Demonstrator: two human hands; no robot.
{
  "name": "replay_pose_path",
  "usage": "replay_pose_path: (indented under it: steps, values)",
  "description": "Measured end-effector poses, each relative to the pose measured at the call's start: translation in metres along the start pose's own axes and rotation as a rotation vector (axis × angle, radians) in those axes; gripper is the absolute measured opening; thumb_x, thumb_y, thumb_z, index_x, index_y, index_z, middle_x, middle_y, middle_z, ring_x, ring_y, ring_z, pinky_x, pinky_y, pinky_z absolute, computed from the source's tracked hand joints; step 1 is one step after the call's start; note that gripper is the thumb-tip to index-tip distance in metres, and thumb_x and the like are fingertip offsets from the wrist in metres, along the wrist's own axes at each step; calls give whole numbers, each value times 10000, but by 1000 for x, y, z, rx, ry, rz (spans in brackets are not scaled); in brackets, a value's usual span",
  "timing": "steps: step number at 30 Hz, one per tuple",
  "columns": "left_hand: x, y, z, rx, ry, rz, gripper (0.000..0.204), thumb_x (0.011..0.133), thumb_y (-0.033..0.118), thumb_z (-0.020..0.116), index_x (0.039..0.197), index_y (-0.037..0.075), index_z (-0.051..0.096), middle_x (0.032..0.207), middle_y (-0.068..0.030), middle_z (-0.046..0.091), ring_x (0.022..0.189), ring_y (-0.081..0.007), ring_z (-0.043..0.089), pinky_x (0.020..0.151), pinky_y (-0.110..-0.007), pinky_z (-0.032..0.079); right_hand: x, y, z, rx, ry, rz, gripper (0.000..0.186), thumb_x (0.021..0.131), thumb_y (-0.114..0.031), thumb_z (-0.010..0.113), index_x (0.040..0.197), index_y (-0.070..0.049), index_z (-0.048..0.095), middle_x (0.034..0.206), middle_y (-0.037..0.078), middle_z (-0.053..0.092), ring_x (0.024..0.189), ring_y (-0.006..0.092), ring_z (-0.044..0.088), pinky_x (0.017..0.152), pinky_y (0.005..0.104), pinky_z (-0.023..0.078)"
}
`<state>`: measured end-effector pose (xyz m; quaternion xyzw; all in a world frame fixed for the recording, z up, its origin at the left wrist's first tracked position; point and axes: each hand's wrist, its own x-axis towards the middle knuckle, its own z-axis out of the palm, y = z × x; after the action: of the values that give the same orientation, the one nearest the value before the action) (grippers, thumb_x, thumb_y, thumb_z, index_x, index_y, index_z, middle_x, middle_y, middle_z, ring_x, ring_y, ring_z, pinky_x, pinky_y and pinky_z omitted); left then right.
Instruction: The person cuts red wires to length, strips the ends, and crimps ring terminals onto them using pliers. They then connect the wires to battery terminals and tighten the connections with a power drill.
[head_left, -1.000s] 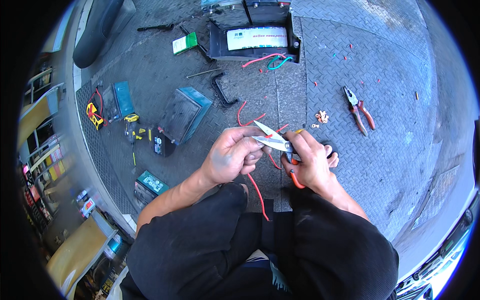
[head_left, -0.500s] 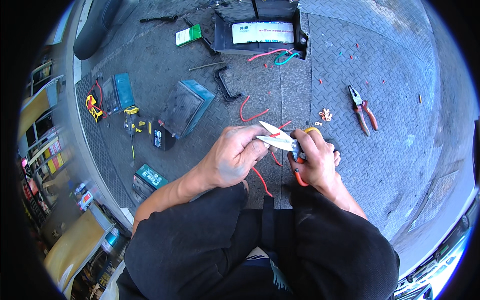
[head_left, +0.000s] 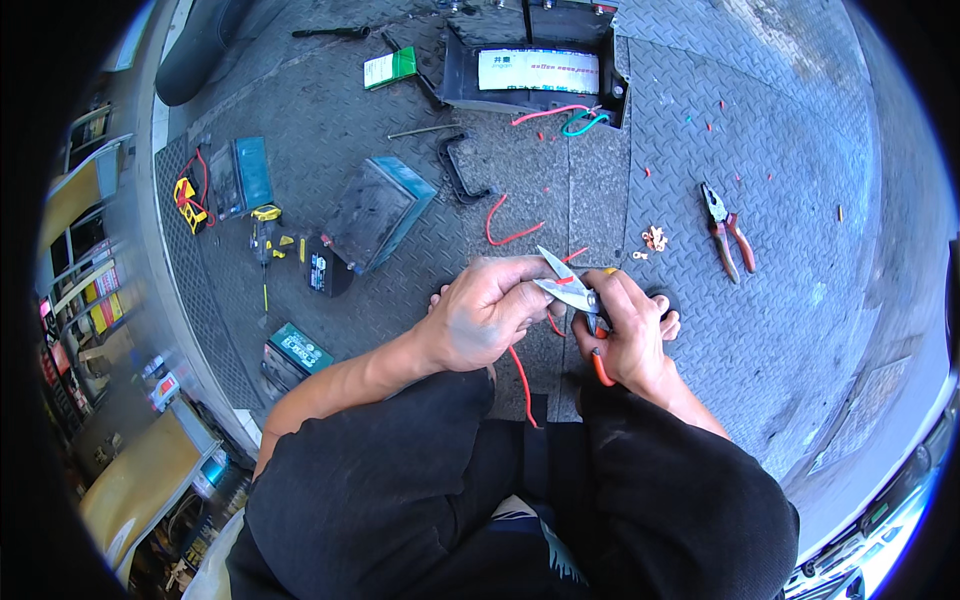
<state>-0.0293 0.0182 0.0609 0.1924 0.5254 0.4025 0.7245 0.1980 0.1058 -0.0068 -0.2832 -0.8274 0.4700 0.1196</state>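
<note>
My left hand is closed, pinching a red wire whose lower length hangs toward my lap. My right hand is wrapped round the red handles of scissors. Their silver blades stand parted, tips toward my left fingers, and a short red stretch of the wire shows between them. Loose red wire lies on the floor just beyond my hands. To the right of it sits a small pile of copper-coloured terminals.
Red-handled pliers lie at the right. A black case with pink and green wires stands ahead. Left are batteries, a yellow-handled screwdriver, a black bracket and a green-and-white box. Red scraps dot the metal floor.
The scissor blades have closed somewhat and tilted more upright around the red wire. Both hands keep their grips. The view has shifted slightly.
</note>
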Motion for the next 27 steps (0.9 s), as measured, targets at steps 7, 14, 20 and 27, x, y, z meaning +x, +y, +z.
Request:
replay_pose_path:
  steps: [7, 14, 20, 27]
  values:
    - [3, -10, -2, -40, 44, -33, 265, 1126, 103, 469, 1192, -83, 645, 764, 51, 455, 617, -9, 353, 512, -219, 289, -2, 1, 1, -8, -34, 50, 532, 775, -34, 856, 1267, -29, 653, 1033, 174, 663, 862, 385, 721, 718, 462, 585]
    - [5, -14, -5, -262, 22, -130, 243, 1132, 142, 483, 1086, -35, 643, 711, 79, 406, 570, 4, 319, 486, -216, 255, -4, 2, 3, 82, -43, 60, 519, 782, -4, 821, 1274, -17, 656, 949, 155, 644, 744, 313, 679, 672, 422, 562]
    - [9, -21, -9, -268, 22, -55, 270, 1133, 183, 502, 991, -1, 640, 678, 77, 415, 534, -3, 323, 465, -221, 263, -2, 0, 10, 325, -99, 164, 378, 799, 31, 726, 1176, 15, 701, 791, 122, 627, 615, 218, 588, 602, 356, 498]
    - [12, -32, -3, -356, 88, 21, 288, 1098, 197, 522, 900, 15, 626, 661, 66, 413, 514, -11, 334, 439, -231, 258, -5, -8, 10, 759, -251, 383, 260, 877, 38, 638, 1130, 20, 691, 740, -19, 560, 644, 47, 474, 576, 264, 396]
